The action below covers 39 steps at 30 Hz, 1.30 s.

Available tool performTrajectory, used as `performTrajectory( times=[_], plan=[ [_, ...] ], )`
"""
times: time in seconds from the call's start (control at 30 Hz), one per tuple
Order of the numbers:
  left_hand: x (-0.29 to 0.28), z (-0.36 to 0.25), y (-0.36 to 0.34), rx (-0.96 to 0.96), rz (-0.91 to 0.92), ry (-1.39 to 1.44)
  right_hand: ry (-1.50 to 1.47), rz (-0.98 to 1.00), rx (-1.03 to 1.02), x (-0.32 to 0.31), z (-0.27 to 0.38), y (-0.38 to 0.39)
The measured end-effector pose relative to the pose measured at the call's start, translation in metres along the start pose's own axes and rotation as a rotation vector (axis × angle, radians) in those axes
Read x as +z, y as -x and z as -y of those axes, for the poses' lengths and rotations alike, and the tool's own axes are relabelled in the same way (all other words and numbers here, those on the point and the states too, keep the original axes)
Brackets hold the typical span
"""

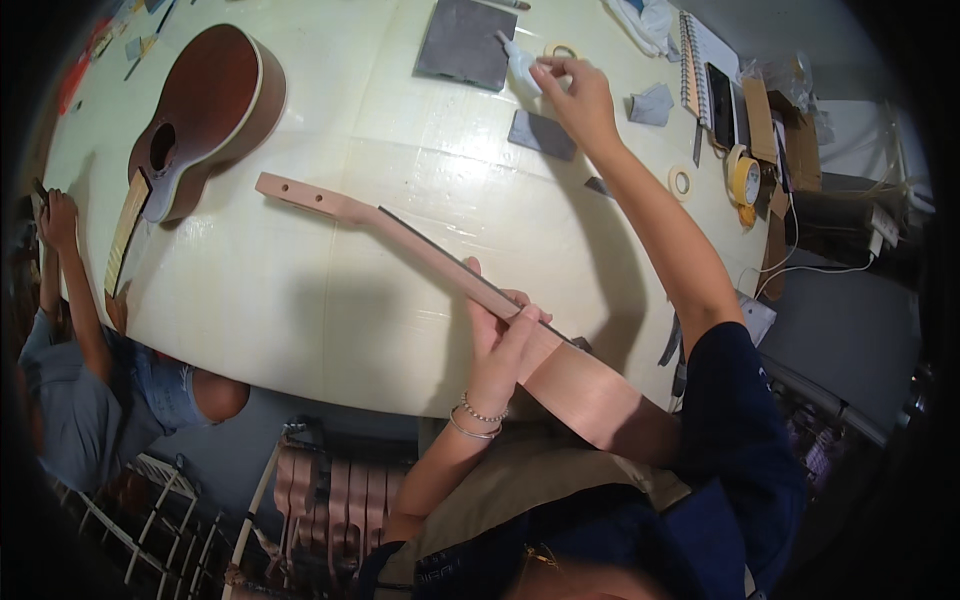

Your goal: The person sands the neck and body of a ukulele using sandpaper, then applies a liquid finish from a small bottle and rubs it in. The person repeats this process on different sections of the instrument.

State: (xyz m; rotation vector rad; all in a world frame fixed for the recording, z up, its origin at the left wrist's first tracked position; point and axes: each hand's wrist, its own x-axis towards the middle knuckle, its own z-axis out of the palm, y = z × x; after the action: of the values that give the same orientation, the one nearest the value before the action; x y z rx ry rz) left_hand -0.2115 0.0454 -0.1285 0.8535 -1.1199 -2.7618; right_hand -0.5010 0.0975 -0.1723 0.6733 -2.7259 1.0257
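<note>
My left hand [500,335], bracelets at its wrist, is wrapped round the neck of a small unfinished wooden ukulele [590,393]. Its pale headstock points to the far left, and its body rests against my front under my right arm. A dark strip runs along the neck's edge. Farther off, over the table, the fingers of my right hand [577,98] pinch a small pale squeeze bottle [519,66] with a narrow nozzle. Beside that bottle lie a dark grey square slab [465,45] and a smaller grey block [542,134].
A reddish-brown guitar body [205,100] lies on the pale table [350,130] at left, near a co-worker's hand [58,220]. Tape rolls [743,180], a spiral notebook [705,70] and a black phone [719,95] sit at right. Racked wooden parts [340,500] stand below.
</note>
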Motion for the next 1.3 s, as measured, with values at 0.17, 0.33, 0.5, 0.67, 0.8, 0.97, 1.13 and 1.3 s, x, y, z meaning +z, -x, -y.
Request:
performTrajectory(
  times=[0.17, 0.33, 0.5, 0.67, 0.8, 0.97, 1.13, 1.3],
  plan=[
    [0.0, 0.011, 0.003, 0.075, -0.025, -0.319, 0.209, 0.213, 0.177, 0.028, 0.02, -0.03],
    [0.002, 0.01, 0.0, 0.04, -0.015, -0.256, -0.659, 0.27, 0.397, 0.007, 0.017, -0.009],
    [0.0, 0.014, -0.002, 0.065, -0.015, -0.304, -0.672, 0.72, 0.34, -0.046, 0.03, 0.057],
    [0.002, 0.013, -0.001, 0.044, -0.029, -0.28, -0.77, 1.098, 0.441, -0.086, 0.045, 0.106],
    [0.002, 0.014, -0.004, 0.059, -0.015, -0.251, -0.623, 1.067, 0.529, -0.103, 0.055, 0.111],
    [0.004, 0.011, -0.004, 0.024, -0.005, -0.197, -0.544, 1.056, 0.46, -0.106, 0.059, 0.11],
    [0.002, 0.013, -0.004, 0.053, -0.007, -0.239, -0.489, 1.035, 0.388, -0.104, 0.062, 0.109],
    [0.002, 0.015, -0.003, 0.062, -0.011, -0.21, -0.423, 0.997, 0.31, -0.108, 0.068, 0.108]
  ],
)
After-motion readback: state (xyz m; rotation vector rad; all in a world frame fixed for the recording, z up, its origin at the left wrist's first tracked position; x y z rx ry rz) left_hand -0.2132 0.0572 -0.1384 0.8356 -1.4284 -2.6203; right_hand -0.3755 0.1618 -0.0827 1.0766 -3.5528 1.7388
